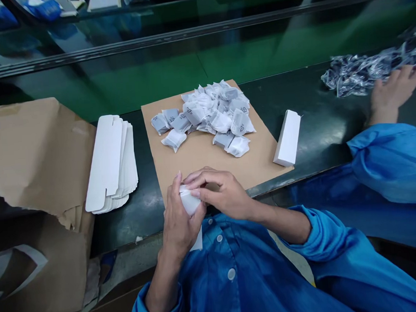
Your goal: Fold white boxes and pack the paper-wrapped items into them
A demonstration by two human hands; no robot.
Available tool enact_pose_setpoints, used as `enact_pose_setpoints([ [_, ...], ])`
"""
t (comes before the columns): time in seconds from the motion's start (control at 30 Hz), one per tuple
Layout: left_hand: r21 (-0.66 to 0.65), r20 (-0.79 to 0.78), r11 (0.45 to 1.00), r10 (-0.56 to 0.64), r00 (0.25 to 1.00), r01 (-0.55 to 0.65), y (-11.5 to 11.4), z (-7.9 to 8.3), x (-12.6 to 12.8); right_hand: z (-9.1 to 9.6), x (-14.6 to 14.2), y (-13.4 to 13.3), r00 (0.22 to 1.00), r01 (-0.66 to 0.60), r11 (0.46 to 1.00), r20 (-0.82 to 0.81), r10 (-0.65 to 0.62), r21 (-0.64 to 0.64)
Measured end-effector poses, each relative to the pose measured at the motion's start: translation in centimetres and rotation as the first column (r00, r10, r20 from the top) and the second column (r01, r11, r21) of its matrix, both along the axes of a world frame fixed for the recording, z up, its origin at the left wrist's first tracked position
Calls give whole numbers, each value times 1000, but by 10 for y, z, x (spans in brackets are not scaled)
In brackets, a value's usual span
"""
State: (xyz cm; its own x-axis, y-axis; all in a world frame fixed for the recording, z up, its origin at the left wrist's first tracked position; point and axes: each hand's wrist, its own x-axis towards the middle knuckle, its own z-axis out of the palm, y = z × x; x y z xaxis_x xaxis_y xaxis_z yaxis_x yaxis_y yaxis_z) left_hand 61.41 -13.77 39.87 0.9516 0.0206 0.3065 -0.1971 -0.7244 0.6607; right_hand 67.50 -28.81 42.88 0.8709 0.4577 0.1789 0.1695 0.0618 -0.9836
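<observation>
Close to my chest, my left hand (179, 222) wraps around a small white carton (190, 204) whose lower end shows below the palm. My right hand (222, 191) pinches the top of the same carton, fingers closed over it. Just beyond my hands lies a brown cardboard sheet (197, 154) carrying a heap of small white pouches (212, 115). A finished white box (287, 137) lies on the sheet's right edge. A stack of flat white carton blanks (111, 162) rests to the left.
A torn brown cardboard box (26, 154) fills the left side. At right, a co-worker's hand (394, 93) in a blue sleeve (395, 162) reaches a pile of clear plastic bags (362, 71). A green conveyor belt (223, 64) runs behind the dark bench.
</observation>
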Motion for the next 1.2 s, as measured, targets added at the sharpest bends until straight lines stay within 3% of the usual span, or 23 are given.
enact_pose_setpoints([
  [0.1, -80, -37, 997, -19, 999, 16, -1, -5, -2, -13, -11, 4, 961, 105, 994, 259, -97, -19],
  [0.2, -181, -114, 984, -21, 993, 0, -5, -11, -3, -20, -16, 4, 920, 189, 981, 357, -161, -46],
  [0.3, -356, -131, 924, 95, 987, -136, -7, -13, 3, -11, 0, 2, 913, 88, 981, 407, -10, -174],
  [0.33, -445, -141, 872, 154, 978, -202, -7, -12, 7, -5, 12, 4, 894, 68, 965, 445, 54, -254],
  [0.4, -649, -207, 689, 246, 947, -321, -4, -10, 18, 4, 44, 13, 809, 161, 878, 570, 145, -452],
  [0.47, -801, -272, 464, 281, 920, -378, 2, -7, 31, 7, 79, 31, 666, 351, 718, 699, 260, -601],
  [0.5, -843, -279, 378, 299, 912, -382, 6, -7, 38, 6, 94, 42, 594, 406, 638, 719, 360, -654],
  [0.53, -868, -270, 326, 325, 906, -375, 10, -7, 44, 5, 107, 52, 534, 420, 568, 699, 475, -707],
  [0.6, -884, -224, 307, 383, 896, -352, 17, -11, 56, 2, 122, 65, 452, 386, 483, 617, 644, -786],
  [0.63, -883, -203, 316, 408, 890, -346, 20, -15, 61, 2, 124, 66, 445, 351, 472, 587, 676, -809],
  [0.7, -868, -173, 351, 447, 878, -350, 24, -22, 67, 5, 119, 56, 529, 258, 495, 550, 646, -829],
  [0.77, -844, -151, 393, 479, 865, -365, 27, -27, 67, 11, 111, 31, 682, 103, 520, 441, 584, -848],
  [0.8, -818, -130, 438, 492, 861, -373, 28, -27, 64, 14, 107, 16, 740, -4, 522, 349, 575, -853],
  [0.83, -760, -84, 527, 502, 861, -381, 29, -25, 59, 16, 102, 3, 772, -103, 522, 262, 578, -847],
  [0.87, -655, -4, 659, 487, 874, -370, 32, -22, 52, 17, 98, -9, 789, -165, 526, 208, 578, -835],
  [0.9, -488, 100, 813, 413, 905, -317, 34, -17, 45, 16, 94, -18, 805, -172, 537, 197, 560, -826],
  [0.93, -257, 183, 943, 261, 948, -210, 38, -11, 37, 13, 89, -25, 826, -114, 551, 229, 514, -826],
  [0.97, 2, 203, 999, 52, 978, -54, 42, -5, 30, 9, 84, -28, 846, -2, 556, 296, 444, -831],
  [1.0, 226, 148, 966, -162, 976, 126, 45, 1, 25, 4, 78, -29, 849, 136, 535, 376, 371, -834],
  [1.07, 458, -61, 780, -452, 890, 427, 52, 10, 20, -7, 67, -26, 811, 356, 445, 508, 290, -822],
  [1.13, 545, -197, 631, -544, 816, 552, 55, 16, 21, -17, 58, -21, 766, 453, 388, 573, 293, -803],
  [1.2, 590, -228, 564, -570, 790, 578, 55, 19, 27, -24, 53, -19, 745, 465, 390, 589, 313, -795],
])
